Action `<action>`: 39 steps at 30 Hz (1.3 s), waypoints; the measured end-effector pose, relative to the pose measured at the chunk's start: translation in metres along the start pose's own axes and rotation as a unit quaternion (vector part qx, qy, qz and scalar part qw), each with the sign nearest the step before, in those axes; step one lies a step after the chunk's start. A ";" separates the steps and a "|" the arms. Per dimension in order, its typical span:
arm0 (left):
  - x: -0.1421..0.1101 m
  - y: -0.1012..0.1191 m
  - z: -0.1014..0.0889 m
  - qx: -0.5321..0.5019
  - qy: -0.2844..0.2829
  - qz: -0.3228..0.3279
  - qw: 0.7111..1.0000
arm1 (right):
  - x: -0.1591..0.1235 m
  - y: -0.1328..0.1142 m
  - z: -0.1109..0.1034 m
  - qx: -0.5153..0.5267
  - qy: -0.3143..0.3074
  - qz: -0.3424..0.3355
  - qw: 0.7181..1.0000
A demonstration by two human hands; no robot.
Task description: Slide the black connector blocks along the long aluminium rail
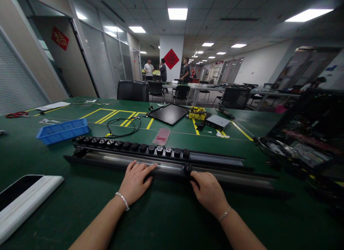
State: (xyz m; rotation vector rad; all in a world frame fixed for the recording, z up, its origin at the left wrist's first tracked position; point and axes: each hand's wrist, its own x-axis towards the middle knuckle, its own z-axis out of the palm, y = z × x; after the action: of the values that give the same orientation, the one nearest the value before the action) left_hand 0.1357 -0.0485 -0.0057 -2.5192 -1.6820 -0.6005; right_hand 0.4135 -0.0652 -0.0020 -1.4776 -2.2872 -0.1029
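Two long black rails with shiny metal channels lie across the table before me. A row of small black socket modules sits along the rear rail, reaching from its left end to past the middle. On the front rail stands one single black socket module. My right hand has its curled fingers against the right side of that module, the thumb lower at the rail's near edge. Flat on the front rail, left of the module, my left hand lies with its fingers stretched and apart.
Behind the rails are a blue bin, a looped black cable, a flat black panel, a yellow box and a grey box. A white-framed object lies near left; a metal bowl stands right. People stand far off.
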 end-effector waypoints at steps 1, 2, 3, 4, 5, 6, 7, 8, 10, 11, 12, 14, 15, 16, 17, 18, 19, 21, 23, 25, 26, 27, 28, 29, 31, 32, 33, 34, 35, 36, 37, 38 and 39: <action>0.000 0.000 0.000 -0.001 0.000 0.000 1.000 | 0.000 0.000 0.000 0.002 0.001 0.001 1.000; 0.000 0.000 0.000 -0.001 0.000 0.000 1.000 | 0.000 -0.001 0.000 0.003 0.001 0.003 1.000; 0.000 0.000 0.000 -0.002 -0.001 0.001 1.000 | 0.000 -0.001 0.000 0.004 0.000 0.005 1.000; 0.000 0.000 0.000 -0.002 -0.001 0.001 1.000 | 0.000 -0.001 -0.001 0.004 -0.001 0.006 1.000; 0.000 0.000 0.000 -0.002 -0.002 0.000 1.000 | 0.001 -0.002 -0.001 0.004 -0.003 0.007 1.000; 0.000 0.000 0.000 -0.002 -0.002 0.000 1.000 | 0.001 -0.002 -0.001 0.003 -0.006 0.008 1.000; 0.000 0.000 0.000 -0.002 -0.003 0.000 1.000 | 0.001 -0.002 -0.002 0.002 -0.009 0.009 1.000; 0.000 0.000 0.000 -0.002 -0.003 -0.001 1.000 | 0.002 -0.001 -0.002 0.000 -0.014 0.010 1.000; 0.000 0.000 0.000 -0.002 -0.002 0.000 1.000 | 0.002 0.001 -0.004 -0.005 -0.028 0.007 1.000; 0.000 -0.001 0.000 -0.002 -0.002 0.001 1.000 | 0.002 0.003 -0.005 -0.009 -0.037 0.004 0.999; 0.000 0.000 0.000 -0.002 -0.002 0.001 1.000 | 0.002 0.005 -0.006 -0.012 -0.045 -0.001 0.999; 0.000 0.000 0.000 -0.001 -0.003 0.001 1.000 | 0.001 0.009 -0.008 -0.016 -0.056 -0.012 0.998; 0.000 0.000 -0.001 -0.002 -0.004 0.001 1.000 | 0.001 0.010 -0.008 -0.017 -0.057 -0.015 0.998; 0.000 0.000 -0.001 -0.002 -0.004 0.000 1.000 | 0.000 0.012 -0.008 -0.017 -0.056 -0.017 0.998; 0.000 0.000 -0.001 -0.002 -0.004 0.000 1.000 | 0.000 0.013 -0.007 -0.018 -0.054 -0.017 0.998; 0.000 0.000 -0.001 -0.002 -0.004 0.000 1.000 | -0.001 0.013 -0.007 -0.018 -0.052 -0.016 0.998; 0.000 0.000 -0.001 -0.002 -0.005 0.000 1.000 | -0.001 0.013 -0.006 -0.020 -0.052 -0.014 0.998; 0.000 0.000 0.000 -0.001 -0.009 -0.002 1.000 | -0.001 0.013 -0.005 -0.022 -0.053 -0.011 0.998; -0.001 -0.001 0.000 0.000 -0.010 -0.003 1.000 | -0.001 0.012 -0.005 -0.020 -0.053 -0.011 0.998; 0.000 -0.001 0.000 0.001 -0.010 0.000 1.000 | -0.001 0.012 -0.004 -0.018 -0.051 -0.012 0.998; 0.000 -0.001 -0.001 0.002 -0.009 0.000 1.000 | -0.001 0.012 -0.004 -0.018 -0.050 -0.012 0.999; 0.000 0.000 -0.001 0.002 -0.009 0.000 1.000 | -0.001 0.012 -0.004 -0.018 -0.049 -0.011 0.999; 0.000 0.000 -0.001 0.002 -0.009 -0.001 1.000 | -0.001 0.012 -0.004 -0.019 -0.050 -0.010 0.999; 0.000 0.000 -0.002 0.001 -0.009 -0.003 1.000 | 0.000 0.012 -0.004 -0.019 -0.051 -0.009 0.998; 0.000 0.001 -0.002 -0.001 -0.009 -0.005 1.000 | 0.000 0.013 -0.004 -0.021 -0.051 -0.007 0.998; 0.000 0.001 -0.002 -0.002 -0.010 -0.005 1.000 | 0.000 0.013 -0.004 -0.021 -0.050 -0.007 0.998; 0.000 0.001 -0.002 -0.004 -0.011 -0.005 1.000 | 0.000 0.012 -0.004 -0.022 -0.049 -0.008 0.999; 0.000 0.001 -0.002 -0.005 -0.012 -0.004 1.000 | 0.000 0.012 -0.005 -0.023 -0.048 -0.010 0.999; 0.000 0.001 -0.002 -0.006 -0.013 -0.004 1.000 | 0.000 0.012 -0.005 -0.022 -0.047 -0.012 0.999; 0.000 0.001 -0.001 -0.007 -0.014 -0.003 1.000 | 0.000 0.012 -0.005 -0.022 -0.046 -0.012 0.999; 0.000 0.000 -0.001 -0.008 -0.014 -0.002 1.000 | 0.000 0.012 -0.005 -0.020 -0.046 -0.012 0.999; 0.000 0.000 -0.001 -0.009 -0.014 -0.002 1.000 | 0.000 0.012 -0.005 -0.018 -0.047 -0.010 0.999; 0.000 0.000 0.000 -0.009 -0.014 -0.002 1.000 | 0.000 0.012 -0.006 -0.016 -0.047 -0.008 0.999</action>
State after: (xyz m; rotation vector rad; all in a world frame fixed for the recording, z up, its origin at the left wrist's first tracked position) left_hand 0.1355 -0.0484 -0.0053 -2.5490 -1.6975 -0.5864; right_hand 0.4258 -0.0619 0.0010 -1.5096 -2.3828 -0.0782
